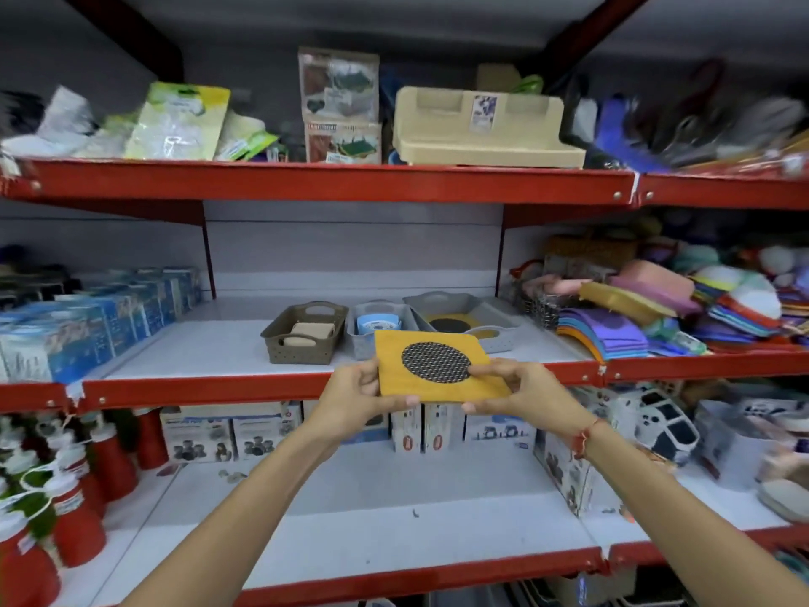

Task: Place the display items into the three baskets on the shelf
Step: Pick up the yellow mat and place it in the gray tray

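Both hands grip one yellow mat (437, 370) with a dark mesh disc at its centre: left hand (359, 396) pinches the left edge, right hand (512, 389) the right edge, thumbs on top, fingers under. Mat is held roughly level, in front of the middle shelf's red lip (210, 387) and just before the three baskets. Brown basket (302, 335), at left, holds tan blocks; small grey basket (376, 326), centre, holds blue pieces; wide grey tray (473, 317), at right, already holds a matching yellow mat with dark disc. Judged from this, every basket has received something, and the held mat probably belongs in the tray; how many items remain cannot be told. Middle shelf board is white and mostly bare around the baskets. Neighbouring bays are crowded: blue boxes (87, 326) at left, coloured cloths (613, 330) at right.
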{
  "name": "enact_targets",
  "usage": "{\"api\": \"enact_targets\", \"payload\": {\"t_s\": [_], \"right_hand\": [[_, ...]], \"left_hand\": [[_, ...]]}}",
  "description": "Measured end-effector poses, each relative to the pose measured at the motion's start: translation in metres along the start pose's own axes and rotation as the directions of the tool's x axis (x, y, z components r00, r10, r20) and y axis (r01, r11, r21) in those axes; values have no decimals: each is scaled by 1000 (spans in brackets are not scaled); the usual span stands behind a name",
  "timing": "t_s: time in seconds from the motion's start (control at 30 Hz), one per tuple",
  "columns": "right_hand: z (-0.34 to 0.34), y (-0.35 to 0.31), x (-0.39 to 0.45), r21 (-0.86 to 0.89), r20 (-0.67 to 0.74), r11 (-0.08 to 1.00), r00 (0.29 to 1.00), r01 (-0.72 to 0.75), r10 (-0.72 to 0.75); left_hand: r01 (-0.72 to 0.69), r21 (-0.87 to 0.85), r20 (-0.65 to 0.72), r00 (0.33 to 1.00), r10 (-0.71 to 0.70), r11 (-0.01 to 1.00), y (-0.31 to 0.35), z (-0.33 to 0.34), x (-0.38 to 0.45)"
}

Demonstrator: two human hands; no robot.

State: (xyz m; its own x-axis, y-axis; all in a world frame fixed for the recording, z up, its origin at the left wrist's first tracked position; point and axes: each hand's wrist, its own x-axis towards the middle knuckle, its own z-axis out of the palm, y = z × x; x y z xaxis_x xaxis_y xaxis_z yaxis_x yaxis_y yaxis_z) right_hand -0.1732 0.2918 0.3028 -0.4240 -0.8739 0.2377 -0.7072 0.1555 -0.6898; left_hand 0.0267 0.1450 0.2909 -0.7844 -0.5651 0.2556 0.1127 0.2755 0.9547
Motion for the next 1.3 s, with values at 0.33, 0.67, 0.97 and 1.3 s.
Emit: {"api": "enact_targets", "payload": {"t_s": [0.33, 0.67, 0.97, 1.3], "right_hand": [[-70, 50, 104, -113, -147, 992, 987, 56, -73], [-88, 110, 210, -190, 5, 980, 998, 60, -60], [-80, 130, 253, -481, 210, 853, 971, 201, -111], [-70, 141, 277, -609, 343, 700, 920, 372, -190]], "left_hand": [[0, 301, -89, 996, 28, 954, 7, 38, 154], [158, 657, -100, 987, -122, 738, -14, 46, 238], [229, 864, -118, 958, -263, 447, -27, 50, 278], [-62, 991, 77, 989, -124, 120, -38, 48, 299]]}}
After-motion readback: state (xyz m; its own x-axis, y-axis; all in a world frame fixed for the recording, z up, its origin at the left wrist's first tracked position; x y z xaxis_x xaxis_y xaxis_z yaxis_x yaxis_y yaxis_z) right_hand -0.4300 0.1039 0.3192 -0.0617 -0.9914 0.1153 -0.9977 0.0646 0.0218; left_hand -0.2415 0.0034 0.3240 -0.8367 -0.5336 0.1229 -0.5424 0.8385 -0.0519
